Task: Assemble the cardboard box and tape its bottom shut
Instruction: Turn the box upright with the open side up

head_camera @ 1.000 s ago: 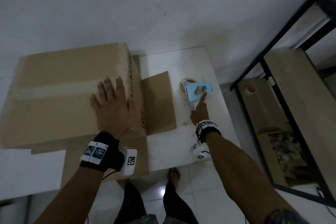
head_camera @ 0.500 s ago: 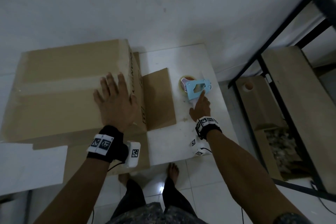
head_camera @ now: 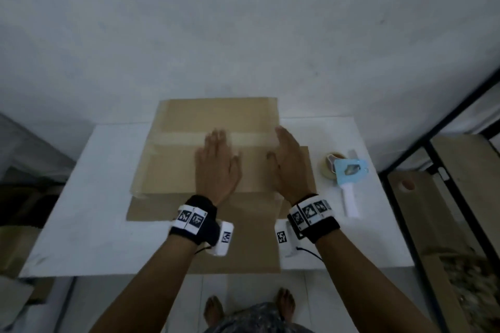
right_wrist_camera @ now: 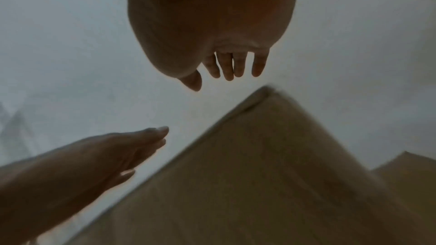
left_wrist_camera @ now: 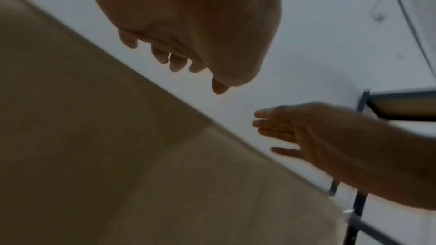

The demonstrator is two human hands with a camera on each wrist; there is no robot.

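Clearly the cardboard box [head_camera: 216, 149] is the landmark: it sits upside down on the white table [head_camera: 89, 224], its bottom facing up with a strip of tape [head_camera: 184, 139] already running along the centre seam. Loose flaps spread from its near and right sides onto the table.

Above the box's taped face, the left hand [head_camera: 216, 167] is flat, fingers straight and slightly spread; the wrist views suggest the palm hovers just over the cardboard rather than pressing it, though contact cannot be settled. At the box's right edge the right hand [head_camera: 288, 165] stands edge-on, fingers straight and together, holding nothing. Right of the box, well apart from both hands, the tape dispenser [head_camera: 345, 173] lies on the table, blue guard up and white handle pointing toward the person.

Judging from this, the seam looks closed and the hands seem set to smooth it or turn the box. Risks: pressing hard mid-seam could bow the flaps inward and peel the tape ends. Turning the box carelessly could snag the splayed flaps or knock the dispenser off the table.
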